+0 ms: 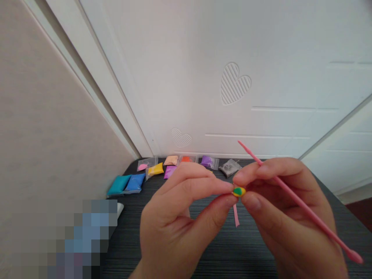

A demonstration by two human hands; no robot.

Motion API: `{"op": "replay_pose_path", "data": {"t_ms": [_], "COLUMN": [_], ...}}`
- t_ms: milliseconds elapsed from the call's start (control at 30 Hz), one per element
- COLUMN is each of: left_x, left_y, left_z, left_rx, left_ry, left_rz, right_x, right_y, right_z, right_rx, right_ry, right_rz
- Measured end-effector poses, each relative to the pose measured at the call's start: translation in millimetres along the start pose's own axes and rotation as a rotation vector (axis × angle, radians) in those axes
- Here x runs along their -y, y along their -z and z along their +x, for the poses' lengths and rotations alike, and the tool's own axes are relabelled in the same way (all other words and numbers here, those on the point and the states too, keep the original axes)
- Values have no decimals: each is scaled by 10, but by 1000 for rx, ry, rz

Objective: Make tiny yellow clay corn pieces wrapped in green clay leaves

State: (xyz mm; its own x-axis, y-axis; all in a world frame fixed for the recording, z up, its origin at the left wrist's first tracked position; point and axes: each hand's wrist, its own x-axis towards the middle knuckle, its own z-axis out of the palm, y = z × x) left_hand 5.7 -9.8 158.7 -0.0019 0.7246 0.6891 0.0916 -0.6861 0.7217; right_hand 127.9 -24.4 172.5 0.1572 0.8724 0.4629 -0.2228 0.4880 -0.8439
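A tiny yellow piece of modelling clay with a green patch (238, 192) is pinched between the thumb and forefinger of my left hand (183, 213). My right hand (293, 209) carries a long pink clay modelling tool (302, 203) slanting across its fingers, thin tip up at the left and rounded end down at the right. The right thumb and forefinger come up against the clay's other side; whether they grip it too is hard to tell. Below the clay, the flat end of another pink tool (236, 217) shows against the table; the rest is hidden.
Along the back of the dark ribbed table (226, 255) lie small clay packets: teal (118, 185), blue (135, 183), yellow (155, 169), purple (207, 162), grey (230, 167) and several others. A white panel with embossed hearts (235, 83) rises behind. A pixelated patch covers the lower left.
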Motion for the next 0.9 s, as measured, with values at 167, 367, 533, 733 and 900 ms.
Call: {"op": "replay_pose_path", "data": {"t_ms": [167,367,533,733,900], "left_x": [-21,-10,-1,-19,-24], "left_y": [-29,12,26,19,-8], "left_z": [-5,20,22,32,25], "left_rx": [-11,55,61,44,14], "left_ry": [30,84,97,74,28], "left_rz": [-24,-72,-68,-36,23], "right_x": [9,1,-8,-10,-29], "right_y": [5,10,1,23,72], "right_z": [-1,-2,-18,-26,-16], "right_rx": [-10,-22,-29,-17,59], "right_ry": [6,13,31,51,96], "right_rz": [-15,-38,-60,-86,-131]}}
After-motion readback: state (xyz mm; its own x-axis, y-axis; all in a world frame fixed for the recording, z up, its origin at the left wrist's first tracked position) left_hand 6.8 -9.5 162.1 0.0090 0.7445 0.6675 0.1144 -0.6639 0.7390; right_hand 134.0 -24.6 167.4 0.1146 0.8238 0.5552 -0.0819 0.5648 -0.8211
